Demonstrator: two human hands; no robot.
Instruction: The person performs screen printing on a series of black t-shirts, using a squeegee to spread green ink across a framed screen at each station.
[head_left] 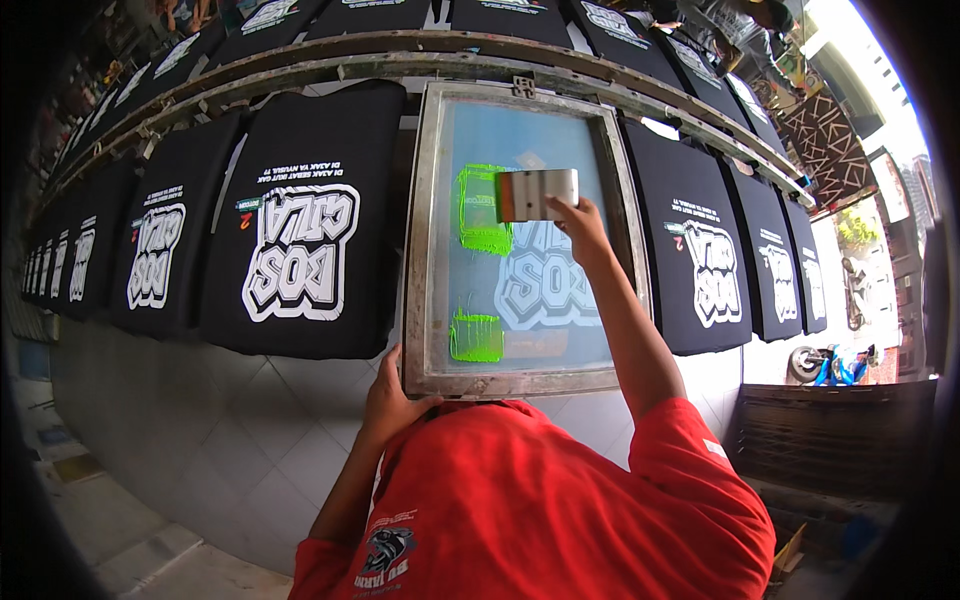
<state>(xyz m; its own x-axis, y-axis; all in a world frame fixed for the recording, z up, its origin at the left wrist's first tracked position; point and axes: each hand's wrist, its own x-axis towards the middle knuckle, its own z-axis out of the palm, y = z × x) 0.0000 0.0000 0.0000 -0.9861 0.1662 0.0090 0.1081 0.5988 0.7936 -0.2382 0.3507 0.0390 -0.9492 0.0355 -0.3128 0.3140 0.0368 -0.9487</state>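
Note:
My right hand (575, 215) grips a squeegee (540, 195) with a silver metal holder and orange edge, over the upper middle of a screen-printing frame (515, 382). Its bluish mesh carries bright green ink (478, 337) in patches at the upper and lower left, and a large design shows faintly through it. My left hand (395, 395) holds the lower left corner of the frame, its thumb along the near edge.
Printed black shirts (295, 130) lie on boards in a row on both sides, with another row beyond long rails (350, 62). A tiled floor (270, 400) lies below. A blue motorbike (838, 368) stands at the right, and people (755, 30) appear at the top right.

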